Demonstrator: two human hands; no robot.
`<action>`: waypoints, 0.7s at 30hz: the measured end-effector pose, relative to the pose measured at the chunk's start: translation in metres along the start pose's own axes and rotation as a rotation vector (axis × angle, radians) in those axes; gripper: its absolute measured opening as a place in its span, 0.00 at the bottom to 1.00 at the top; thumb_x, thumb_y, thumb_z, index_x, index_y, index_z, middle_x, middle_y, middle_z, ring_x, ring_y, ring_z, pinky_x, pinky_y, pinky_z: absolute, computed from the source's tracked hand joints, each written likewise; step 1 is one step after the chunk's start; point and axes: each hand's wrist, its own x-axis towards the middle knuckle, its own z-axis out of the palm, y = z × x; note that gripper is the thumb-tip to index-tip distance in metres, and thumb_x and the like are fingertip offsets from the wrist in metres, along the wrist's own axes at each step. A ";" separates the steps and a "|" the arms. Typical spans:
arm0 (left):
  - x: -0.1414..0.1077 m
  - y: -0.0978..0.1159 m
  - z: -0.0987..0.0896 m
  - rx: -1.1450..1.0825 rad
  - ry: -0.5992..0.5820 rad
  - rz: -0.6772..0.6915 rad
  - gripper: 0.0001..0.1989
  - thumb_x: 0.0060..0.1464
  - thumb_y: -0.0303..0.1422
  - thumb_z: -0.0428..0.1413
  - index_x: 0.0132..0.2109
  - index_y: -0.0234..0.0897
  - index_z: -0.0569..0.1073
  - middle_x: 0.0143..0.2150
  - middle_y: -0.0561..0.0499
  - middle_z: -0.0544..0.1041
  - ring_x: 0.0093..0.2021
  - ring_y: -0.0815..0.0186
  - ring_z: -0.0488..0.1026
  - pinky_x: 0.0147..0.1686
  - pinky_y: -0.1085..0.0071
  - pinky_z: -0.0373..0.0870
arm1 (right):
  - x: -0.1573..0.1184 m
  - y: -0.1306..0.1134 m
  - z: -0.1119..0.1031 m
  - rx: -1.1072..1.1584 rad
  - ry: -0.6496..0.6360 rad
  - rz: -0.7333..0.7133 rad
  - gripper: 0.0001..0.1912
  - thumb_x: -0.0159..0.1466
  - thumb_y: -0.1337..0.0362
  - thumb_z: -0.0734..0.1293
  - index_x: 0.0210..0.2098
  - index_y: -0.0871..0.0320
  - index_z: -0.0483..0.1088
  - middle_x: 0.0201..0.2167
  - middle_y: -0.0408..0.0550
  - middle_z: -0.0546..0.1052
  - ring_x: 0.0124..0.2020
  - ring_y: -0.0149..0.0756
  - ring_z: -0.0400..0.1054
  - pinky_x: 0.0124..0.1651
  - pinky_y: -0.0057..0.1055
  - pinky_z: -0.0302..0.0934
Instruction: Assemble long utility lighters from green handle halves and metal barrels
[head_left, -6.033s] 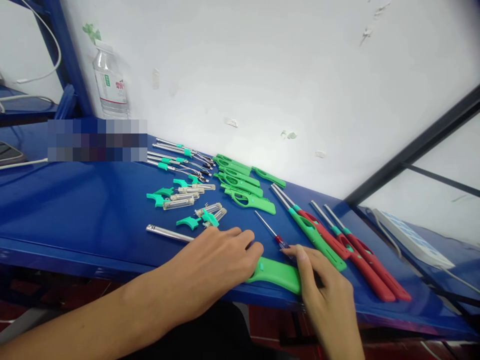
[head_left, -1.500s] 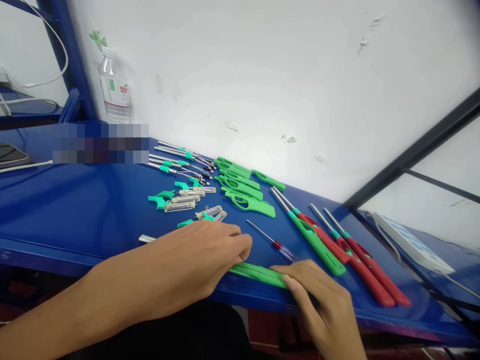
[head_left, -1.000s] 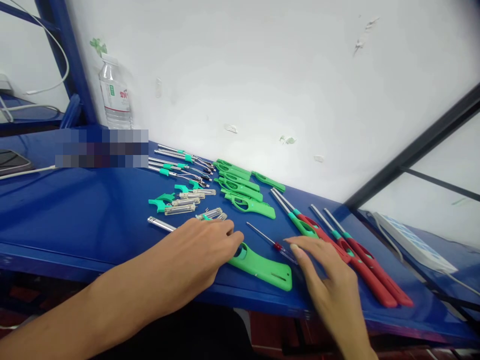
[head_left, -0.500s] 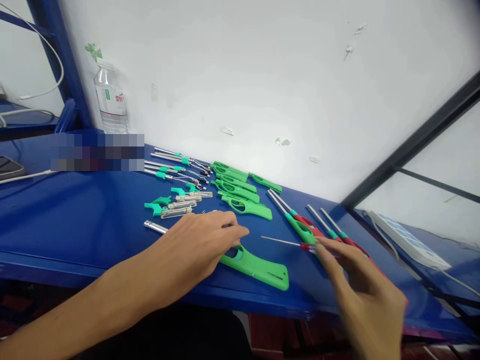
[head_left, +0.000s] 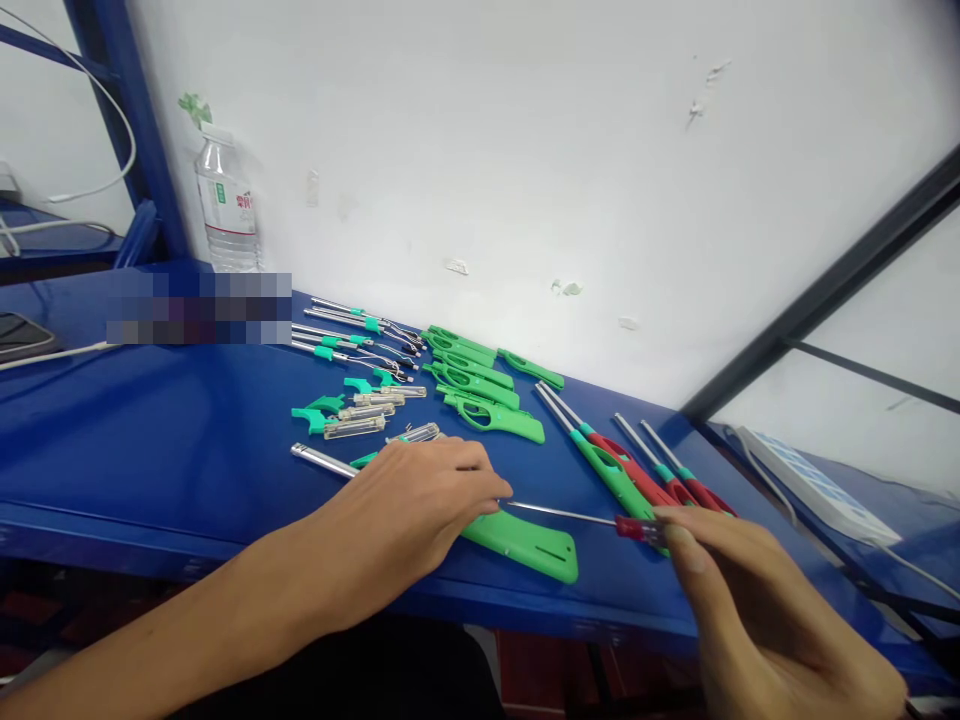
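Note:
A green gas lighter (head_left: 525, 545) lies near the table's front edge, its metal tube (head_left: 322, 460) showing to the left. My left hand (head_left: 431, 500) rests over its middle, thumb and fingers pinched together; whatever is between them is hidden. In my right hand (head_left: 765, 600) is a screwdriver (head_left: 570, 515) with a red clear handle, held level. Its tip reaches my left fingertips; I cannot tell whether it touches them. Just beyond my left hand lie clear fuel tanks (head_left: 352, 428) and teal triggers (head_left: 307, 418).
Behind are several green lighter shells (head_left: 491, 415) and metal tubes with wires (head_left: 322, 352). Lighters with green and red handles (head_left: 611, 470) lie right of centre. A water bottle (head_left: 229, 205) stands by the wall. A power strip (head_left: 817, 490) is at the right, a phone (head_left: 22, 335) far left.
My right hand has moved right and toward me, and the screwdriver's tip has come down to my left fingertips. My left hand has shifted slightly right over the green gas lighter.

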 end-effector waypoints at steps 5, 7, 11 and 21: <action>-0.001 0.000 0.000 -0.021 -0.022 0.004 0.14 0.70 0.19 0.56 0.49 0.41 0.83 0.46 0.54 0.83 0.41 0.67 0.79 0.37 0.71 0.66 | 0.000 0.004 0.001 0.051 -0.025 0.008 0.05 0.68 0.59 0.78 0.35 0.50 0.83 0.35 0.45 0.84 0.38 0.44 0.78 0.43 0.38 0.73; -0.001 0.000 0.001 0.008 -0.033 0.003 0.15 0.70 0.18 0.56 0.50 0.42 0.83 0.47 0.54 0.83 0.41 0.67 0.79 0.36 0.71 0.65 | -0.001 0.006 0.001 0.064 -0.016 0.011 0.05 0.68 0.60 0.78 0.35 0.51 0.83 0.35 0.45 0.84 0.38 0.43 0.78 0.43 0.37 0.73; -0.002 -0.001 0.004 0.048 -0.058 -0.007 0.16 0.70 0.18 0.55 0.49 0.43 0.82 0.46 0.55 0.82 0.41 0.66 0.78 0.35 0.69 0.63 | 0.001 0.011 -0.001 0.071 -0.031 -0.035 0.04 0.68 0.62 0.77 0.35 0.52 0.83 0.35 0.46 0.84 0.38 0.43 0.78 0.43 0.37 0.74; -0.005 0.000 0.009 0.049 -0.115 -0.022 0.15 0.71 0.19 0.55 0.50 0.44 0.80 0.47 0.55 0.81 0.42 0.65 0.76 0.36 0.67 0.61 | 0.004 0.021 -0.002 0.089 -0.074 -0.147 0.05 0.68 0.69 0.77 0.38 0.52 0.84 0.36 0.41 0.84 0.38 0.36 0.78 0.44 0.30 0.73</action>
